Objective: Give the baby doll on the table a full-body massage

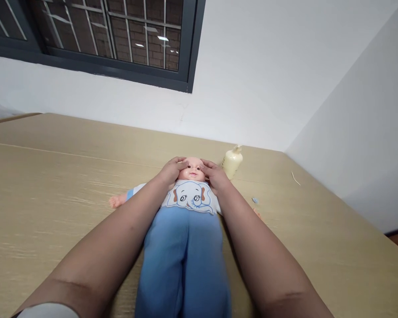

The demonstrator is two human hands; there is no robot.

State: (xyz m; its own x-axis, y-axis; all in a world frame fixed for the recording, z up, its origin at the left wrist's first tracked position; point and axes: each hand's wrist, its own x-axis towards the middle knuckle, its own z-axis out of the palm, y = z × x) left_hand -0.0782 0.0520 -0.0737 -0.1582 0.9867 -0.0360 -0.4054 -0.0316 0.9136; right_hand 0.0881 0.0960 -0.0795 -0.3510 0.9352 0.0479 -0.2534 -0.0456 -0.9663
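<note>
A baby doll (190, 234) lies on its back on the wooden table, its head at the far end. It wears blue trousers and a white top with an elephant face (189, 197) on the chest. My left hand (173, 172) cups one side of the doll's head, and my right hand (216, 175) cups the other. Both thumbs press on the face (194, 170) near the eyes; the remaining fingers curl around the head and are partly hidden. One doll hand (117, 201) sticks out past my left forearm. My right forearm hides most of the doll's other arm.
Beyond my right hand stands a cream pump bottle (232, 163). A small bluish piece (255, 200) and a thin pale strip (295, 178) lie on the table (53, 190) to the right. Behind it rise a white wall (252, 75) and a barred window (129, 35).
</note>
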